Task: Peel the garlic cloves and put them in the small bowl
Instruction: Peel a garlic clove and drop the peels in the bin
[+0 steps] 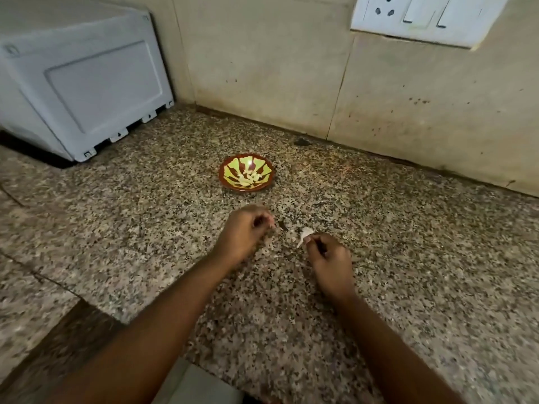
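Nearest to us, our two bare forearms reach forward over the speckled granite counter (408, 258), and a pale grey surface shows at the bottom edge below the counter's front.

Right hand (329, 263): it grips a garlic clove (305, 235) between thumb and fingertips. The clove is pale, with a thin papery tail of skin pointing down and to the left. It is held just above the counter, in front of the small bowl and slightly to its right.

Left hand (245, 231): it sits beside the right hand, apart from it, with the fingers curled inward. The fingertips are blurred, so we cannot tell whether they pinch a scrap of skin or hold nothing. A small dark mark lies on the counter between the two hands.

Small bowl (230, 170): it stands upright on the counter beyond both hands, touching neither. Its rim is brown, its inside yellow-green with brown stripes. Several pale peeled cloves (248, 176) lie together in its middle.

Surroundings: a white appliance (81, 83) stands on the counter to the far left, well apart from the bowl. A stained beige tiled wall (277, 68) rises behind the counter. A white switch and socket plate (423, 16) is mounted on that wall at the upper right. A small dark spot lies at the foot of the wall behind the bowl.
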